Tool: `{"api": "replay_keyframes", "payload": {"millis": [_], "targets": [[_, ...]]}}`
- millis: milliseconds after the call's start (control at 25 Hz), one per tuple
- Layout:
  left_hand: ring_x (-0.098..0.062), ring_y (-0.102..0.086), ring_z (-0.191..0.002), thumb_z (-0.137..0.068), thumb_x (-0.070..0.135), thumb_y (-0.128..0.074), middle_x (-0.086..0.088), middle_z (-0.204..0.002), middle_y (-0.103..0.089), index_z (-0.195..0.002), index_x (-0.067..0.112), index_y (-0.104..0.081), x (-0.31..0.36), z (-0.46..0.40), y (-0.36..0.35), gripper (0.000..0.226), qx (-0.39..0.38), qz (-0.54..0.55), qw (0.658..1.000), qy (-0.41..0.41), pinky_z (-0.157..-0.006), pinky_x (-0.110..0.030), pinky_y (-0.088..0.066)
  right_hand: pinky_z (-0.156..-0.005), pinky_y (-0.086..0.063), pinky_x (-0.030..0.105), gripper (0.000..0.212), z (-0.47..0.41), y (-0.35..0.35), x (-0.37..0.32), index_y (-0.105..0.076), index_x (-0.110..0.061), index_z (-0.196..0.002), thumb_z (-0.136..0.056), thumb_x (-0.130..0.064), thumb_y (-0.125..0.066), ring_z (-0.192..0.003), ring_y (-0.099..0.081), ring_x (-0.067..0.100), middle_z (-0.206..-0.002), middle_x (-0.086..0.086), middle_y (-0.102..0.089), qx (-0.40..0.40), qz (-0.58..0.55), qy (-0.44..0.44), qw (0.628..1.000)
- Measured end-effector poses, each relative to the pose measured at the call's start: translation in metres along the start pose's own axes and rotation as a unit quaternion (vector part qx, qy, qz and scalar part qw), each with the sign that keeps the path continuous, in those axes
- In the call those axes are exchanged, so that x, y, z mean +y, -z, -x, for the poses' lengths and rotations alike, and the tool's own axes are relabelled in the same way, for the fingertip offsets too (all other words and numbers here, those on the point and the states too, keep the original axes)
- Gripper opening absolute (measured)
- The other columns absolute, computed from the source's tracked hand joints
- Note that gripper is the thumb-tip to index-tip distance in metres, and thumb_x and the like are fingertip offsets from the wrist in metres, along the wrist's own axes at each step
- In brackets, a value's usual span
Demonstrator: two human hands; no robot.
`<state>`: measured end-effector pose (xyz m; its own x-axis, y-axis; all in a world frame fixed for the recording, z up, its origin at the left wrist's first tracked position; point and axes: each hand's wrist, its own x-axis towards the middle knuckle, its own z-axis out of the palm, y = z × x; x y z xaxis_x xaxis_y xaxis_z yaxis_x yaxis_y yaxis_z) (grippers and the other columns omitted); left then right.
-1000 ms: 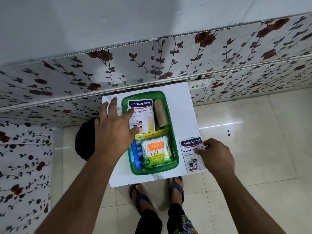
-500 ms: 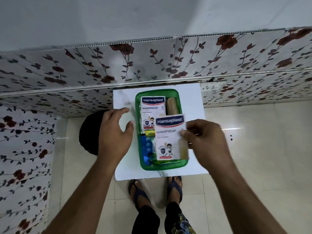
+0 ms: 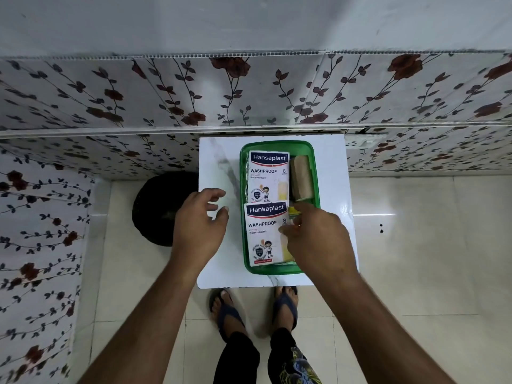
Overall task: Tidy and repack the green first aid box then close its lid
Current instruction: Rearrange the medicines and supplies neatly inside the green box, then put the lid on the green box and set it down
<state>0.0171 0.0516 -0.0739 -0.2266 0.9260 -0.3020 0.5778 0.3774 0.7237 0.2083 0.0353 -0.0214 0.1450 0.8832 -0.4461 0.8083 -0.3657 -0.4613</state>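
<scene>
The green first aid box [image 3: 278, 144] stands open on a small white table [image 3: 216, 159]. In its far half lie a Hansaplast plaster packet [image 3: 267, 176] and a brown bandage roll [image 3: 301, 178]. A second Hansaplast packet [image 3: 264, 234] lies flat over the near half, hiding what is under it except a bit of yellow. My right hand [image 3: 318, 239] rests on this packet's right edge, fingers pinching it. My left hand [image 3: 201, 223] hovers just left of the box with fingers spread, holding nothing. No lid is in view.
A black round object [image 3: 155, 209] sits on the floor left of the table. Flower-patterned wall panels [image 3: 249, 90] stand right behind the table. My feet in sandals [image 3: 227, 309] are at the table's near edge. Pale floor tiles [image 3: 429, 245] extend to the right.
My right hand picked the second plaster packet off the table's right side and carried it left and down into the box's near half. My left hand drew back off the box to its left.
</scene>
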Motion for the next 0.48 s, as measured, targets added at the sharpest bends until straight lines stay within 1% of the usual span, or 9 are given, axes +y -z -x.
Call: {"api": "replay_keyframes", "payload": {"millis": [80,120,160,200,280,320,360,440,480], "targets": [[-0.008,-0.063,-0.083,-0.087,0.011,-0.061,0.006,-0.100,-0.066,-0.107,0.025,-0.067,-0.006,-0.004,-0.003,0.025,-0.019,0.027,0.999,0.040,-0.071,-0.023,-0.048,-0.067,-0.046,0.026,0.027,0.001,0.015,0.007,-0.066,-0.027,-0.113,-0.086,-0.030,-0.064,-0.086,-0.068,0.021,-0.098,-0.004,-0.073,0.066,-0.015,-0.007,0.998],[-0.011,-0.063,-0.079,-0.088,0.011,-0.059,0.006,-0.097,-0.067,-0.106,0.027,-0.066,-0.010,-0.006,-0.005,0.025,-0.038,0.031,0.996,0.071,-0.068,-0.026,-0.048,-0.068,-0.048,0.027,0.026,0.000,0.021,0.014,-0.065,-0.028,-0.113,-0.087,-0.032,-0.062,-0.086,-0.067,0.019,-0.099,-0.004,-0.072,0.105,-0.020,-0.011,0.994],[-0.014,-0.063,-0.077,-0.088,0.012,-0.058,0.005,-0.095,-0.068,-0.105,0.027,-0.065,-0.014,-0.008,-0.007,0.024,-0.066,0.022,0.993,0.099,-0.065,-0.026,-0.047,-0.070,-0.050,0.029,0.029,-0.001,0.024,0.021,-0.064,-0.027,-0.116,-0.088,-0.036,-0.059,-0.088,-0.066,0.019,-0.103,-0.004,-0.069,0.128,-0.008,-0.016,0.992],[-0.016,-0.064,-0.077,-0.088,0.014,-0.057,0.002,-0.095,-0.069,-0.106,0.026,-0.065,-0.017,-0.009,-0.011,0.023,-0.099,0.006,0.988,0.119,-0.062,-0.026,-0.046,-0.073,-0.051,0.032,0.036,-0.003,0.024,0.028,-0.060,-0.027,-0.122,-0.089,-0.041,-0.056,-0.093,-0.066,0.020,-0.109,-0.003,-0.067,0.119,0.019,-0.028,0.992],[-0.019,-0.066,-0.079,-0.087,0.016,-0.057,-0.003,-0.096,-0.071,-0.107,0.022,-0.064,-0.017,-0.011,-0.019,0.022,-0.146,-0.009,0.980,0.133,-0.063,-0.028,-0.050,-0.079,-0.052,0.037,0.045,-0.007,0.017,0.037,-0.053,-0.025,-0.131,-0.092,-0.047,-0.049,-0.102,-0.065,0.024,-0.116,-0.002,-0.066,0.023,0.065,-0.055,0.996],[-0.021,-0.067,-0.081,-0.086,0.017,-0.056,-0.004,-0.095,-0.071,-0.106,0.021,-0.064,-0.015,-0.012,-0.023,0.022,-0.152,-0.008,0.980,0.132,-0.067,-0.031,-0.053,-0.078,-0.052,0.037,0.042,-0.009,0.011,0.040,-0.053,-0.024,-0.129,-0.093,-0.045,-0.046,-0.100,-0.065,0.026,-0.113,-0.001,-0.069,-0.014,0.069,-0.053,0.996],[-0.023,-0.068,-0.083,-0.085,0.018,-0.055,-0.003,-0.095,-0.071,-0.104,0.021,-0.065,-0.012,-0.013,-0.026,0.021,-0.150,-0.011,0.980,0.129,-0.073,-0.034,-0.055,-0.073,-0.052,0.037,0.036,-0.011,0.006,0.042,-0.054,-0.021,-0.123,-0.094,-0.040,-0.044,-0.093,-0.066,0.029,-0.104,0.001,-0.071,-0.027,0.067,-0.043,0.997],[-0.025,-0.067,-0.088,-0.084,0.016,-0.054,-0.003,-0.097,-0.072,-0.102,0.018,-0.067,-0.008,-0.018,-0.031,0.022,-0.141,-0.025,0.983,0.118,-0.081,-0.039,-0.056,-0.063,-0.049,0.036,0.022,-0.012,-0.001,0.045,-0.056,-0.016,-0.105,-0.095,-0.028,-0.040,-0.079,-0.064,0.034,-0.086,0.006,-0.070,-0.008,0.063,-0.020,0.998],[-0.026,-0.067,-0.089,-0.083,0.015,-0.054,-0.004,-0.097,-0.073,-0.099,0.017,-0.069,-0.006,-0.019,-0.033,0.022,-0.140,-0.035,0.983,0.114,-0.082,-0.040,-0.055,-0.061,-0.046,0.036,0.019,-0.012,-0.003,0.046,-0.055,-0.014,-0.100,-0.095,-0.025,-0.039,-0.074,-0.061,0.034,-0.081,0.007,-0.068,0.005,0.060,-0.014,0.998]]}}
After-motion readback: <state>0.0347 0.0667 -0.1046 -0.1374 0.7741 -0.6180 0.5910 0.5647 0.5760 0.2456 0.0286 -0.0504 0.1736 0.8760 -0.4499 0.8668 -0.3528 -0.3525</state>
